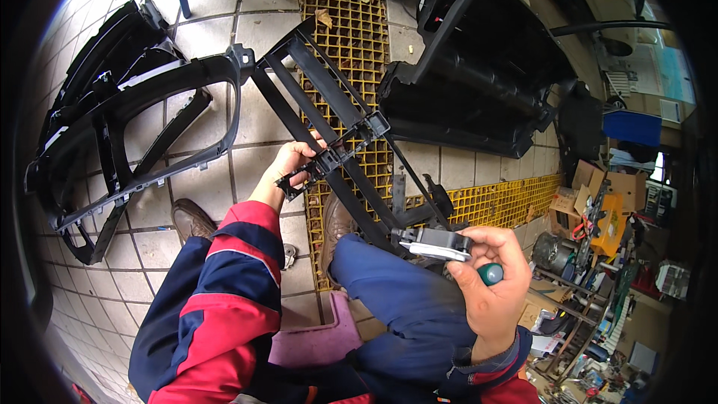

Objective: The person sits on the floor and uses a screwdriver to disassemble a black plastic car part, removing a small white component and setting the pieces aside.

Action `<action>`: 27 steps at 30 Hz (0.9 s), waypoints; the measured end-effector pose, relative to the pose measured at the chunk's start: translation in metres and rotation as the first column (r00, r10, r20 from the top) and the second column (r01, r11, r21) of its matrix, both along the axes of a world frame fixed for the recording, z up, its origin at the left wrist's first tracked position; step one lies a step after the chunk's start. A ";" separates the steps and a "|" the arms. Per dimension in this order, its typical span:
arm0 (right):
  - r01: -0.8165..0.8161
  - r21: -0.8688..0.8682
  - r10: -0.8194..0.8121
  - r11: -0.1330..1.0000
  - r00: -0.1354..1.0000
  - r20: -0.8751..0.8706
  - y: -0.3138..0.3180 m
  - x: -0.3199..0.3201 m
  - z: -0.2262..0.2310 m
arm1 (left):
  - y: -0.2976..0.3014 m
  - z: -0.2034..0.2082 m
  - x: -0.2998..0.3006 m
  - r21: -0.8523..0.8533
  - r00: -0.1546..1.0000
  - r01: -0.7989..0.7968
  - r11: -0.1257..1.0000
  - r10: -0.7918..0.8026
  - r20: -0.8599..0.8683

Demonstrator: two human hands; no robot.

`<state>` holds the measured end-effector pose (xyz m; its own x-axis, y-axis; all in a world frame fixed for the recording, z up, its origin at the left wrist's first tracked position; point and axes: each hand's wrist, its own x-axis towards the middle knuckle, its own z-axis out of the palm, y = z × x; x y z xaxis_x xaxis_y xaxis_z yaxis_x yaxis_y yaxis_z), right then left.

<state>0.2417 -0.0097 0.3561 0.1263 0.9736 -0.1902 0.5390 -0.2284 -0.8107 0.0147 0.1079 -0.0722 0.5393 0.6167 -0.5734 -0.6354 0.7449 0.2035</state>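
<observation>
A long black slatted plastic frame (321,90) with several parallel slats stretches diagonally in front of me, over my legs. My left hand (293,167) is closed around its middle crosspiece, with the fingertips behind the bars. At the frame's near right end sits a small black box-like part (437,242) with a pale, shiny underside. My right hand (493,277) pinches the outer end of this part between thumb and forefinger. In the same palm lies a tool with a rounded dark green handle (491,274); its working end cannot be made out.
Black bumper-like plastic panels (142,142) lie on the tiled floor at left. A large black panel (479,67) stands at upper right. Yellow floor grating (348,22) runs beneath. Tools and boxes (598,209) crowd the right side; a pink stool (318,337) is under me.
</observation>
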 end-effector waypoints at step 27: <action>-0.025 -0.030 0.025 0.999 1.000 -0.010 -0.004 0.000 -0.001 | -0.006 -0.032 0.004 -0.026 0.998 -0.006 1.000 0.004 -0.066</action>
<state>0.2416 -0.0135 0.3549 0.0998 0.9704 -0.2201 0.5374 -0.2387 -0.8089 0.0187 0.1023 -0.1041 0.4971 0.6033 -0.6236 -0.6248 0.7476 0.2252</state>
